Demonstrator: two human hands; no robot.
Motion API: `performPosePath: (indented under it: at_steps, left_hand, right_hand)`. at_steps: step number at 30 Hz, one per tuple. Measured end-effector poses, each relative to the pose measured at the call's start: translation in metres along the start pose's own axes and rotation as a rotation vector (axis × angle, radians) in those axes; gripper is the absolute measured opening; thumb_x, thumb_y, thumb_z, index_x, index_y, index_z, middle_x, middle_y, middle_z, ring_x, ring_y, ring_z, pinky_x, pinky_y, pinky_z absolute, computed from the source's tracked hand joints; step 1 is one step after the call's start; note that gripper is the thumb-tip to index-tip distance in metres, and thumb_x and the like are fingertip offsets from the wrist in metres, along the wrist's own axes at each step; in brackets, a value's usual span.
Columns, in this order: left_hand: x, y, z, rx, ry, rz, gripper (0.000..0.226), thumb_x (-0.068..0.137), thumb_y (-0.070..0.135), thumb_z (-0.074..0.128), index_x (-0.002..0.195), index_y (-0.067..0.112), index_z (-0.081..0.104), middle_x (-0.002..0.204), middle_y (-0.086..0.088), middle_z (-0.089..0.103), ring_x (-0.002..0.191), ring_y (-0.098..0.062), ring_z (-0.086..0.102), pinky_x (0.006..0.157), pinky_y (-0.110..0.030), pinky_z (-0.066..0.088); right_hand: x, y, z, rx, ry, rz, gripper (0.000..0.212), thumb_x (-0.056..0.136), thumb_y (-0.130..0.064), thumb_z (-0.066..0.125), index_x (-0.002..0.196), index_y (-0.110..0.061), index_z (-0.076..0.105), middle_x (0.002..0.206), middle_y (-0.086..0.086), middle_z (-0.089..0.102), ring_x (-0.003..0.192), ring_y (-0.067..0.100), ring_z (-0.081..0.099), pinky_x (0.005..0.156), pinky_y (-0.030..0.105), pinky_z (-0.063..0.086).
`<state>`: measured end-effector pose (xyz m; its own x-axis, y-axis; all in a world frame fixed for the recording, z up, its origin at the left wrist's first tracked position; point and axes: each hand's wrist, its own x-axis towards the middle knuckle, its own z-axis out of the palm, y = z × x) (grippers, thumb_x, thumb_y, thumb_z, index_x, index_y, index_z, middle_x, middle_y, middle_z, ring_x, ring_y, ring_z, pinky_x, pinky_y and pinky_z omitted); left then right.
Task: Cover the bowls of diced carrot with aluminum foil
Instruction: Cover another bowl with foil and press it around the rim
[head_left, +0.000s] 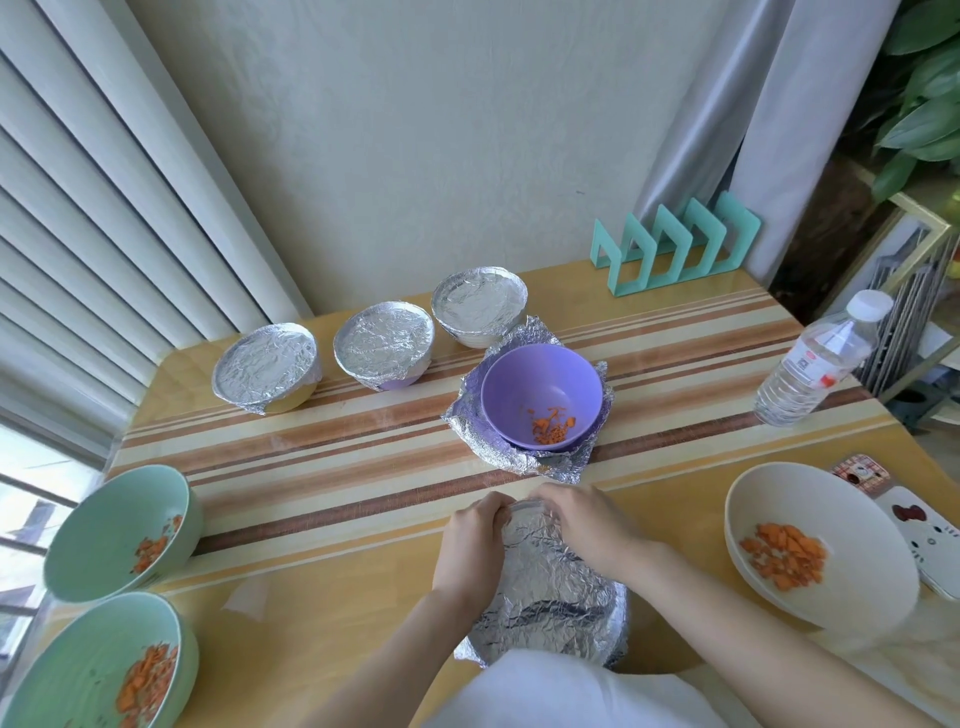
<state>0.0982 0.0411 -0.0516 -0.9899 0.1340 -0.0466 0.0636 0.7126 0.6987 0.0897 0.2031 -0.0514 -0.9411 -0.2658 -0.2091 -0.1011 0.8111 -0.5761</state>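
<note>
The left hand (475, 535) and right hand (582, 519), close together, pinched the foil (556, 582) over the far rim of the bowl it hid. Too hard a tug would likely tear the sheet or tip the bowl. Just beyond sat a purple bowl (540, 379) on loose foil. A white bowl (769, 499) and green bowls (104, 525) flanked the worktop (322, 613), blocking nothing.

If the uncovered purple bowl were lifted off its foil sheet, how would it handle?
Probably light: the purple bowl holds only a little diced carrot. It looks rigid, so should not flex. The crumpled foil sheet beneath may shift.
</note>
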Motion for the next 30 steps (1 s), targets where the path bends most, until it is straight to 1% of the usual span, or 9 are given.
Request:
performPosePath:
  at_steps: [5, 10, 12, 14, 16, 21, 25, 28, 30]
  left_hand:
    - [0.0, -0.003, -0.002, -0.002, 0.022, 0.002, 0.019, 0.092, 0.005, 0.049, 0.097, 0.012, 0.066, 0.089, -0.003, 0.07, 0.081, -0.022, 0.061, 0.068, -0.027, 0.039]
    - [-0.001, -0.004, -0.003, -0.004, 0.008, 0.004, 0.019, 0.092, 0.006, 0.049, 0.097, 0.012, 0.066, 0.088, -0.004, 0.069, 0.079, -0.022, 0.059, 0.065, -0.024, 0.037]
    - [0.002, -0.003, -0.003, -0.01, 0.009, 0.006, 0.019, 0.092, 0.005, 0.048, 0.097, 0.011, 0.066, 0.087, -0.005, 0.069, 0.076, -0.022, 0.058, 0.062, -0.022, 0.032]
    - [0.005, -0.003, -0.004, -0.018, 0.025, -0.019, 0.02, 0.093, 0.004, 0.047, 0.096, 0.01, 0.066, 0.087, -0.005, 0.068, 0.076, -0.021, 0.057, 0.06, -0.022, 0.03]
    - [0.007, -0.005, -0.003, -0.039, 0.068, -0.076, 0.022, 0.092, 0.003, 0.046, 0.098, 0.01, 0.066, 0.089, -0.006, 0.069, 0.079, -0.022, 0.058, 0.06, -0.022, 0.031]
    - [0.008, -0.006, 0.0, -0.052, 0.06, -0.17, 0.022, 0.091, -0.001, 0.043, 0.097, 0.007, 0.063, 0.088, -0.01, 0.067, 0.075, -0.022, 0.052, 0.06, -0.026, 0.032]
    - [0.006, -0.008, -0.001, 0.082, -0.103, -0.111, 0.022, 0.095, 0.006, 0.037, 0.109, 0.011, 0.052, 0.099, -0.007, 0.062, 0.088, -0.027, 0.057, 0.066, -0.031, 0.037]
    - [0.006, -0.008, -0.002, 0.143, -0.135, -0.051, 0.019, 0.098, 0.019, 0.038, 0.101, 0.011, 0.054, 0.098, -0.005, 0.061, 0.086, -0.027, 0.056, 0.068, -0.034, 0.042]
    - [0.007, -0.008, -0.002, 0.177, -0.131, -0.043, 0.018, 0.098, 0.018, 0.038, 0.096, 0.011, 0.055, 0.093, -0.006, 0.062, 0.082, -0.028, 0.056, 0.067, -0.037, 0.042]
  right_hand:
    - [-0.003, 0.003, 0.004, 0.068, 0.027, -0.015, 0.035, 0.097, -0.004, 0.043, 0.127, -0.016, 0.055, 0.118, 0.003, 0.064, 0.106, 0.018, 0.059, 0.081, 0.023, 0.045]
    - [-0.003, 0.005, 0.005, 0.05, 0.005, 0.032, 0.038, 0.094, 0.001, 0.045, 0.128, -0.015, 0.054, 0.118, 0.006, 0.064, 0.109, 0.018, 0.059, 0.087, 0.026, 0.049]
    - [-0.001, 0.004, 0.002, 0.074, 0.003, 0.039, 0.036, 0.096, -0.001, 0.044, 0.128, -0.015, 0.054, 0.115, 0.005, 0.065, 0.105, 0.017, 0.061, 0.081, 0.022, 0.047]
    - [0.001, 0.005, 0.0, 0.097, -0.003, 0.041, 0.034, 0.098, -0.005, 0.041, 0.129, -0.016, 0.052, 0.104, 0.004, 0.066, 0.087, 0.012, 0.062, 0.066, 0.022, 0.046]
    - [0.003, 0.005, -0.003, 0.107, -0.016, 0.076, 0.033, 0.1, -0.01, 0.038, 0.131, -0.015, 0.049, 0.096, 0.005, 0.062, 0.074, 0.011, 0.056, 0.062, 0.025, 0.043]
    - [0.008, 0.007, -0.005, 0.113, -0.024, 0.128, 0.033, 0.101, -0.014, 0.036, 0.131, -0.018, 0.051, 0.112, 0.009, 0.064, 0.095, 0.02, 0.06, 0.075, 0.028, 0.046]
    - [0.007, 0.003, -0.006, 0.004, -0.008, 0.088, 0.032, 0.102, -0.022, 0.037, 0.129, -0.023, 0.055, 0.104, 0.008, 0.067, 0.081, 0.018, 0.056, 0.056, 0.023, 0.034]
    - [0.006, -0.004, -0.006, -0.086, -0.007, 0.086, 0.03, 0.101, -0.018, 0.039, 0.124, -0.022, 0.056, 0.087, 0.007, 0.06, 0.075, 0.02, 0.051, 0.054, 0.028, 0.028]
    - [0.006, -0.008, -0.006, -0.156, -0.022, 0.111, 0.029, 0.097, -0.008, 0.04, 0.119, -0.019, 0.056, 0.083, 0.006, 0.055, 0.071, 0.018, 0.045, 0.054, 0.028, 0.027]
